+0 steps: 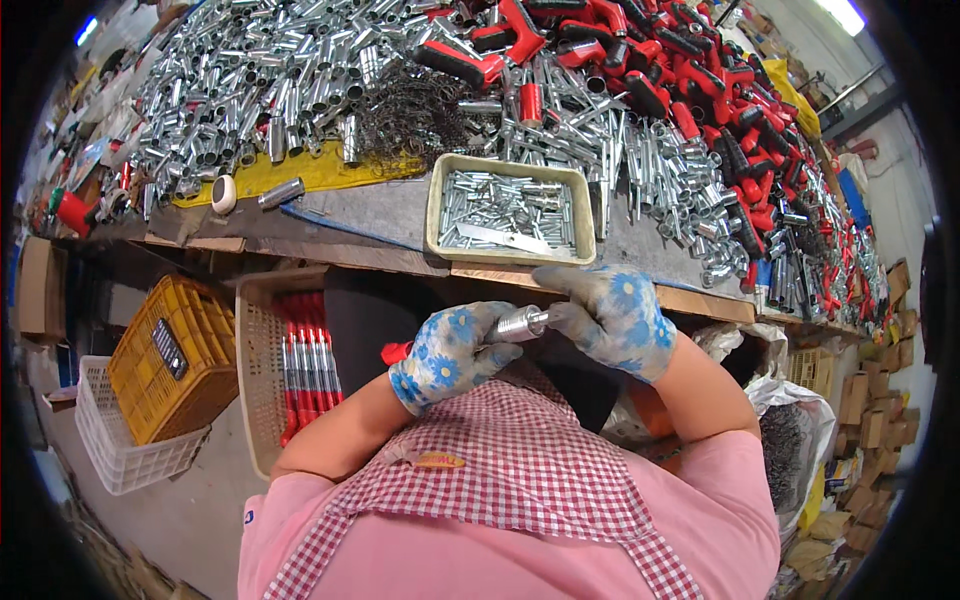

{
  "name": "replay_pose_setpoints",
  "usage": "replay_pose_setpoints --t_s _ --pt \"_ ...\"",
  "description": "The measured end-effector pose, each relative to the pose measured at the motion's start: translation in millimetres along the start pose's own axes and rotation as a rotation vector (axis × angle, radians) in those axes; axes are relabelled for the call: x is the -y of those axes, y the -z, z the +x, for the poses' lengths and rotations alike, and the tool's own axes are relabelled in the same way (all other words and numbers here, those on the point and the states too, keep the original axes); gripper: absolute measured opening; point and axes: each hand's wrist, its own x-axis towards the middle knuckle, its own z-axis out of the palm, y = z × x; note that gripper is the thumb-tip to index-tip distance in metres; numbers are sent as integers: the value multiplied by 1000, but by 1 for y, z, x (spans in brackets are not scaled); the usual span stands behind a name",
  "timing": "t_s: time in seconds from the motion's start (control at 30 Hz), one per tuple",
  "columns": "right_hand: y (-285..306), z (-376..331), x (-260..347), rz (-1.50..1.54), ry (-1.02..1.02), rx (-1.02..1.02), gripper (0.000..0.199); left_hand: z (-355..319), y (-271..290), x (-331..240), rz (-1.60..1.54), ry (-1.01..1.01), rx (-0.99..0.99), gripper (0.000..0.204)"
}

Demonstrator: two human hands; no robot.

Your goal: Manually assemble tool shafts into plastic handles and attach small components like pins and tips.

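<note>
Both my hands wear white gloves with blue flowers and meet above my lap, just off the table's front edge. My left hand point(450, 350) is closed around a tool with a shiny metal cylinder point(518, 324). A red end point(396, 352) shows on the wrist side of that hand; the part between is hidden by the glove. At the cylinder's other end, the thumb and fingers of my right hand point(622, 322) close on its narrow metal tip. Beyond my hands, a cream tray point(436, 235) on the table holds small metal pins and a flat metal strip.
Loose metal tubes point(270, 80), dark springs point(410, 115) and red-black grips point(700, 90) cover the worktable point(370, 205). To my left stand a pale crate point(255, 400) of red-handled tools and a yellow crate point(175, 360) in a white basket point(125, 450). A white sack point(815, 410) is at right.
</note>
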Motion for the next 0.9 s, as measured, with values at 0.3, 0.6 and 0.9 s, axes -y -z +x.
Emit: replay_pose_setpoints --t_s 0.3,0.6,0.9 --pt "-7 -2 -6 -66 216 -181 47 1 -4 -5 -6 70 103 33" --pt "-22 0 -4 -136 352 43 34 0 -5 -8 12 66 74 36" --pt "-23 0 5 -152 73 60 43 -4 -15 0 129 -15 17 42"
